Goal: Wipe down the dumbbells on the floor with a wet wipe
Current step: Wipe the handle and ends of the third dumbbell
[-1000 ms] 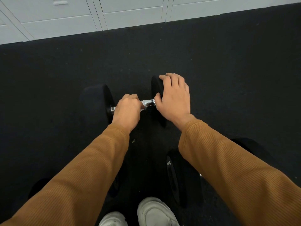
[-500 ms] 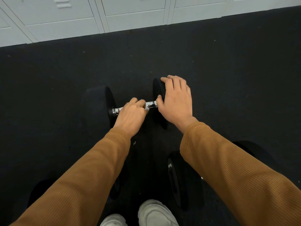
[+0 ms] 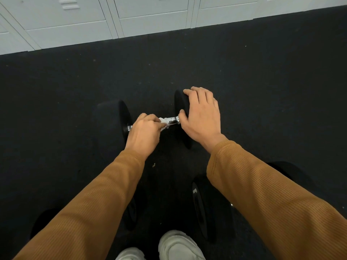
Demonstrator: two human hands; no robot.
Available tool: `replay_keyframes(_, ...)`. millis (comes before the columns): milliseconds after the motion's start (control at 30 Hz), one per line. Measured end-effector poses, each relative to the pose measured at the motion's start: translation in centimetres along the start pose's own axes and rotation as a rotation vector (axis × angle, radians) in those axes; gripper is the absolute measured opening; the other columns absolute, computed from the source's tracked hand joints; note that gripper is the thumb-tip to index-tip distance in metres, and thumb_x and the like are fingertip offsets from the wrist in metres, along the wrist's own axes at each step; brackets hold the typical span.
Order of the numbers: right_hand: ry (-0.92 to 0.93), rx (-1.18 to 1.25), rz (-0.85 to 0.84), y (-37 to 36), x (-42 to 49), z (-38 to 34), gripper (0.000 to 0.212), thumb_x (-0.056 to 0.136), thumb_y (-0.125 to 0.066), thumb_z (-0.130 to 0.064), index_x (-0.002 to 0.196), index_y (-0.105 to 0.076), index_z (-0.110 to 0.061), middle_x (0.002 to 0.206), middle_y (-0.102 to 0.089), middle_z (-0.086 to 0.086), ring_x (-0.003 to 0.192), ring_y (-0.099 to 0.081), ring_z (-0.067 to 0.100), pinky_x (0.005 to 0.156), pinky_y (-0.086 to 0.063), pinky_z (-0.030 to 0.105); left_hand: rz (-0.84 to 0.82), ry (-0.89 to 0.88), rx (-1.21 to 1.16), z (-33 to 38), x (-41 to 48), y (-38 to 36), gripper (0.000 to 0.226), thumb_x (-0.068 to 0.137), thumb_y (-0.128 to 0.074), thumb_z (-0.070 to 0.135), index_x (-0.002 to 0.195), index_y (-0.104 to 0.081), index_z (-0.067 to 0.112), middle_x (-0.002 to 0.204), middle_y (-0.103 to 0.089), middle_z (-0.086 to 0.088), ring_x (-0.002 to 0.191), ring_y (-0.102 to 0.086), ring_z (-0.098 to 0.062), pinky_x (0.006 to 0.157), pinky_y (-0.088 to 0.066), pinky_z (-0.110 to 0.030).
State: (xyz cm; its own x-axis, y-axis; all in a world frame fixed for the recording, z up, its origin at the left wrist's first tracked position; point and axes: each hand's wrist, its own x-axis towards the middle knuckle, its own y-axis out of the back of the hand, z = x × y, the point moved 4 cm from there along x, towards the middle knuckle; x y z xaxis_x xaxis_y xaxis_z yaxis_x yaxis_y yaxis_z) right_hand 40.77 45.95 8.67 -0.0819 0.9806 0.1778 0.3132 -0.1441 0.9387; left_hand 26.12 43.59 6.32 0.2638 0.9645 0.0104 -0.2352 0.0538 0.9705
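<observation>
left hand (image 3: 145,131) curled in a pinch, right hand (image 3: 201,114) flat and relaxed

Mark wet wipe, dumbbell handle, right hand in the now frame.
wet wipe (image 3: 163,123): head view, white fold on the handle.
dumbbell handle (image 3: 173,121): head view, bare chrome stretch.
right hand (image 3: 201,117): head view, back of the hand.
</observation>
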Motion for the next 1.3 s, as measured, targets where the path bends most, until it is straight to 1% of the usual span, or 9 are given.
replay_keyframes(133,0.012,0.041,0.037,0.1,0.1,0.2,0.043,0.094,-0.042,-0.036,0.131,-0.049,-0.016,0.135,-0.049,0.005,0.129,-0.038,0.022,0.105,-0.033,0.038,0.074,0.069,-0.081,-0.1,0.1,0.1,0.027,0.092,-0.056,0.024,0.116,-0.065,0.017,0.112,-0.063,-0.001,0.102,-0.049,-0.017,0.084,-0.034,-0.022)
replay_keyframes(267,0.018,0.082,0.074,0.2,0.4,0.4,0.037,0.097,-0.037,-0.032,0.126,-0.054,-0.017,0.128,-0.055,0.003,0.122,-0.045,0.02,0.099,-0.04,0.038,0.051,0.081,-0.09,-0.5,0.2,-0.2,0.027,0.091,-0.058,0.025,0.116,-0.065,0.018,0.112,-0.063,0.0,0.102,-0.05,-0.017,0.086,-0.036,-0.023)
replay_keyframes(367,0.015,0.114,0.098,0.3,0.4,0.5,0.034,0.097,-0.037,-0.027,0.123,-0.056,-0.017,0.124,-0.057,0.002,0.118,-0.047,0.02,0.097,-0.041,0.039,0.069,0.207,-0.178,-0.9,0.6,0.0,0.025,0.09,-0.059,0.022,0.114,-0.066,0.019,0.112,-0.063,0.0,0.104,-0.05,-0.016,0.087,-0.033,-0.021)
replay_keyframes(467,0.007,0.127,0.096,0.2,0.4,0.5,0.034,0.097,-0.037,-0.026,0.124,-0.056,-0.017,0.125,-0.056,0.003,0.12,-0.045,0.02,0.098,-0.04,0.039,0.04,0.278,-0.241,-0.7,1.3,-0.2,0.026,0.091,-0.058,0.022,0.116,-0.065,0.02,0.114,-0.062,-0.002,0.108,-0.052,-0.017,0.094,-0.038,-0.027)
replay_keyframes(600,-0.017,0.096,0.06,0.0,0.4,0.7,0.037,0.098,-0.036,-0.03,0.129,-0.051,-0.019,0.134,-0.049,0.003,0.129,-0.037,0.022,0.103,-0.035,0.038,0.006,0.255,-0.26,-0.2,1.7,-0.3,0.028,0.093,-0.054,0.022,0.12,-0.062,0.02,0.116,-0.061,-0.002,0.11,-0.052,-0.018,0.097,-0.039,-0.031)
replay_keyframes(733,-0.065,0.091,0.034,-0.3,0.2,1.0,0.04,0.097,-0.035,-0.035,0.132,-0.047,-0.021,0.141,-0.041,0.005,0.13,-0.034,0.021,0.099,-0.038,0.034,-0.043,0.271,-0.201,-0.7,1.8,-0.5,0.029,0.094,-0.05,0.028,0.121,-0.06,0.026,0.119,-0.06,0.0,0.112,-0.05,-0.019,0.099,-0.041,-0.039)
replay_keyframes(833,-0.103,0.116,0.055,-0.4,0.1,1.2,0.042,0.096,-0.038,-0.038,0.131,-0.047,-0.018,0.14,-0.041,0.005,0.129,-0.035,0.021,0.097,-0.041,0.033,-0.081,0.333,-0.147,-0.4,2.1,-0.4,0.028,0.096,-0.046,0.032,0.121,-0.058,0.03,0.12,-0.057,0.002,0.113,-0.048,-0.02,0.096,-0.036,-0.042)
replay_keyframes(1100,-0.144,0.171,0.088,-0.3,-0.1,1.4,0.043,0.093,-0.042,-0.041,0.128,-0.046,-0.017,0.132,-0.044,0.003,0.114,-0.045,0.018,0.088,-0.041,0.031,-0.129,0.345,-0.131,-0.1,2.4,-0.5,0.028,0.096,-0.045,0.036,0.121,-0.056,0.034,0.122,-0.055,0.006,0.115,-0.044,-0.02,0.096,-0.031,-0.046)
replay_keyframes(1300,-0.145,0.183,0.104,-0.4,0.0,1.5,0.041,0.093,-0.043,-0.041,0.127,-0.048,-0.017,0.132,-0.045,0.004,0.116,-0.045,0.019,0.089,-0.042,0.033,-0.104,0.301,-0.131,1.3,2.8,-0.6,0.027,0.096,-0.044,0.034,0.12,-0.057,0.032,0.123,-0.055,0.006,0.117,-0.042,-0.02,0.094,-0.03,-0.042)
